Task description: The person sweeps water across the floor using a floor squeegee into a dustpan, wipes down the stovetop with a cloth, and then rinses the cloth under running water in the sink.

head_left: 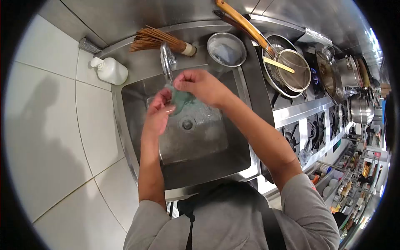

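Observation:
Beneath the faucet [166,60], both hands hold a soft, pale green, partly see-through piece [181,101]; its exact kind cannot be made out. My left hand [157,114] grips its left side, fingers curled and slightly blurred. From the right, my right hand [203,87] pinches its upper edge between thumb and fingers. Below them lies the steel sink [196,152], with the drain [187,123] and wet, foamy patches on its bottom.
A stick-bristle wok brush [160,41] lies behind the faucet. Left of it stands a white pump bottle [111,71]; at right, a metal pot [227,50] holds cloudy water. Farther right, a strainer [293,71] rests over a pan on the stove [310,129].

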{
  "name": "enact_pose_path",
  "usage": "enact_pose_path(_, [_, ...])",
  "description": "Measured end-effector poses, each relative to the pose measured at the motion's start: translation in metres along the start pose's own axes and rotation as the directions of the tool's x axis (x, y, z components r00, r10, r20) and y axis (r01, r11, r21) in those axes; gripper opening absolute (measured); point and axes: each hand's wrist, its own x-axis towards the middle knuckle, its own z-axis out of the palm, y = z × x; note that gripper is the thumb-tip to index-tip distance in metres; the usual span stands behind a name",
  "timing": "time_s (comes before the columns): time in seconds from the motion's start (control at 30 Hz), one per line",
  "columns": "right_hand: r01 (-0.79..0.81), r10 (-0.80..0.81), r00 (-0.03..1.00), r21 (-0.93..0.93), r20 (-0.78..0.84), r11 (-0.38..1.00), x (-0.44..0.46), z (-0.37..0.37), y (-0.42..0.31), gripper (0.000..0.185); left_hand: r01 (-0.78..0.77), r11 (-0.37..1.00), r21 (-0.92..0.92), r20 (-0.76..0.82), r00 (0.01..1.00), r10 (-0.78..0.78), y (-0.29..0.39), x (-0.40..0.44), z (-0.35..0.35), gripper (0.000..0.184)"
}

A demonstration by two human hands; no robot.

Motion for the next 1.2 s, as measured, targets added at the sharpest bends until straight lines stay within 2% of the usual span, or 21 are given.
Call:
enact_pose_path(0.03, [0.045,-0.044,0.999,0.04,-0.005,0.998,0.0,0.0,-0.001,0.016,0.012,0.998,0.068,-0.066,0.998,-0.007,-0.001,-0.001,0.007,0.029])
enact_pose_path(0.13, [0.027,-0.025,0.999,0.091,-0.021,0.995,-0.008,0.001,-0.006,0.012,0.016,0.998,0.065,0.046,0.999,-0.019,0.001,0.001,0.004,0.024])
enact_pose_path(0.23, [0.068,-0.078,0.997,0.267,0.029,0.961,-0.012,-0.005,-0.004,0.014,-0.11,0.993,-0.033,-0.039,0.993,0.109,0.022,0.001,0.035,0.02])
enact_pose_path(0.27, [0.077,-0.081,0.994,0.054,0.067,0.996,-0.016,-0.007,-0.006,0.016,-0.126,0.992,-0.018,-0.042,0.991,0.125,0.029,0.001,0.044,0.021])
enact_pose_path(0.33, [0.103,-0.056,0.989,-0.364,0.138,0.926,-0.026,-0.009,-0.008,0.019,-0.152,0.988,0.012,-0.05,0.987,0.153,0.04,-0.001,0.059,0.023])
enact_pose_path(0.43, [0.058,-0.066,0.997,-0.214,-0.028,0.975,-0.03,0.0,0.01,0.022,-0.148,0.931,0.333,-0.005,0.987,0.159,0.055,-0.007,0.068,0.025])
enact_pose_path(0.5, [0.208,-0.226,0.971,-0.176,-0.084,0.962,-0.036,0.013,0.01,0.02,-0.223,0.788,0.573,-0.035,0.955,0.296,0.062,-0.013,0.084,0.027])
enact_pose_path(0.53, [0.277,-0.295,0.948,-0.152,-0.118,0.949,-0.04,0.021,0.005,0.019,-0.211,0.734,0.646,-0.037,0.951,0.307,0.066,-0.018,0.087,0.026])
enact_pose_path(0.63, [0.291,-0.328,0.933,-0.225,-0.147,0.93,-0.046,0.033,-0.013,0.016,-0.135,0.629,0.766,-0.038,0.967,0.253,0.082,-0.029,0.086,0.024])
enact_pose_path(0.73, [0.196,-0.231,0.97,-0.328,-0.07,0.924,-0.047,0.029,0.0,0.017,-0.163,0.738,0.655,-0.122,0.941,0.316,0.079,-0.026,0.066,0.022])
enact_pose_path(0.83, [0.182,-0.273,0.956,-0.514,-0.105,0.838,-0.043,0.015,0.047,0.019,-0.238,0.64,0.731,-0.093,0.894,0.438,0.081,-0.03,0.074,0.021])
enact_pose_path(0.93, [-0.099,-0.035,0.979,-0.612,-0.203,0.785,-0.054,-0.014,0.099,0.023,-0.243,0.61,0.754,-0.135,0.852,0.506,0.094,-0.038,0.069,0.019])
enact_pose_path(1.03, [-0.118,0.023,0.979,-0.473,-0.203,0.873,-0.071,-0.035,0.109,0.024,-0.177,0.558,0.81,-0.067,0.919,0.388,0.112,-0.051,0.057,0.02])
enact_pose_path(1.07, [-0.005,-0.095,0.985,-0.567,-0.147,0.824,-0.068,-0.047,0.12,0.028,-0.174,0.55,0.817,-0.065,0.92,0.387,0.112,-0.052,0.055,0.019])
enact_pose_path(1.17, [-0.233,0.175,0.932,-0.153,-0.318,0.96,-0.053,-0.066,0.11,0.038,-0.232,0.852,0.469,-0.255,0.888,0.382,0.097,-0.045,0.032,0.021])
enact_pose_path(1.2, [-0.18,0.152,0.9,-0.032,-0.409,0.983,-0.04,-0.076,0.129,0.044,-0.247,0.931,0.269,-0.346,0.877,0.333,0.092,-0.039,0.025,0.024])
